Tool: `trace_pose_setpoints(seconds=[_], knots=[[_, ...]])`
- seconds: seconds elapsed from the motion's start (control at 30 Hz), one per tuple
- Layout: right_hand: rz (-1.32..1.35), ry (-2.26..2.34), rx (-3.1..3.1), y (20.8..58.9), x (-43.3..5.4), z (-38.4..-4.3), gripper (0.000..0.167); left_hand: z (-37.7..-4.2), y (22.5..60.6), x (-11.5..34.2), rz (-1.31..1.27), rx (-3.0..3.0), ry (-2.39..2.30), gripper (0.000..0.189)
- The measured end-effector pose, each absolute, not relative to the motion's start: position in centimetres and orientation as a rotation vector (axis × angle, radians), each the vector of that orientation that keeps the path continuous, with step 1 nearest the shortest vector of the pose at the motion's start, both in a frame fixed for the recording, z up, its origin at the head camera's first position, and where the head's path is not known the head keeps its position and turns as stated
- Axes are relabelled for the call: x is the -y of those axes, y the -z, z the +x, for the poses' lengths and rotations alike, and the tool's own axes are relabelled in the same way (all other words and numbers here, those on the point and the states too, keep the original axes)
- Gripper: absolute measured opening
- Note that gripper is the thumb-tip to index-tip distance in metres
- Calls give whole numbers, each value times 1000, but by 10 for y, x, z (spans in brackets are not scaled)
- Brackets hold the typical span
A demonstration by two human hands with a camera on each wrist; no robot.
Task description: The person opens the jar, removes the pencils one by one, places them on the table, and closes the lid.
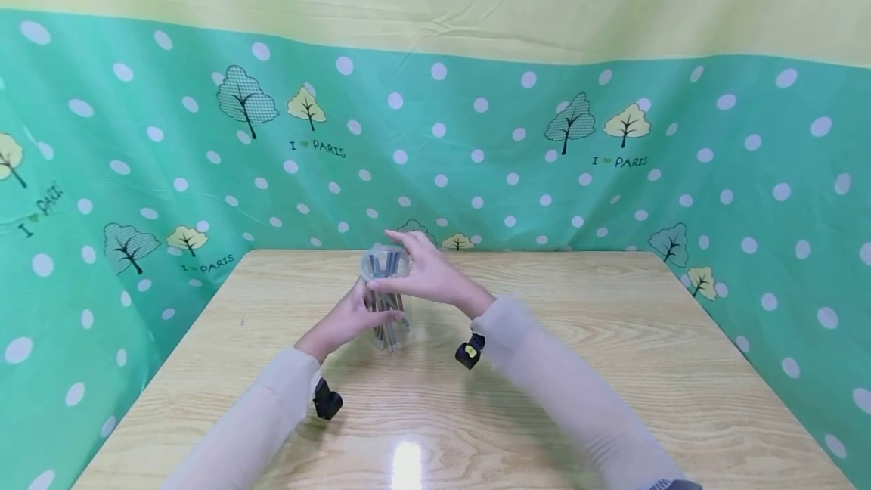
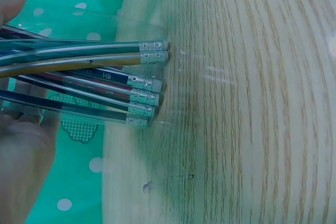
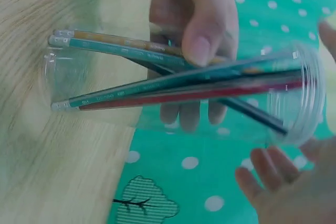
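Observation:
A clear plastic jar with several pencils inside stands tilted over the table in the head view. My left hand grips it around the side, thumb across the front, as the right wrist view also shows. In the left wrist view the pencils' eraser ends point toward the jar's bottom, close to the tabletop. My right hand is at the jar's upper end, fingers and thumb spread around the ridged rim. Whether any fingertip touches the rim, I cannot tell.
The wooden table reaches back to a green and yellow curtain with dots and trees. A small black device sits at each wrist, such as the right wrist camera. Light glares off the table's front.

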State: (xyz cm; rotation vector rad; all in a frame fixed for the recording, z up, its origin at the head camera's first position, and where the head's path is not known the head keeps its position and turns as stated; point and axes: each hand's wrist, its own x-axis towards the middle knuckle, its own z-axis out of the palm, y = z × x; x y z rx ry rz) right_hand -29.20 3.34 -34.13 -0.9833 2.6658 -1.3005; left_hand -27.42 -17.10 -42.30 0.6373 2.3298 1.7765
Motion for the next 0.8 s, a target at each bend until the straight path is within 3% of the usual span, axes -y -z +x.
trace_pose_setpoints(seconds=[0.3, 0.8], knots=[[-886, 1206, -2968, 345, -20, -281, 94, -271, 421, 170, 610, -2346, -1761, 97], [-1035, 1194, -2900, 345, -26, -285, 82, -273, 422, 171, 613, -2340, -1762, 94]])
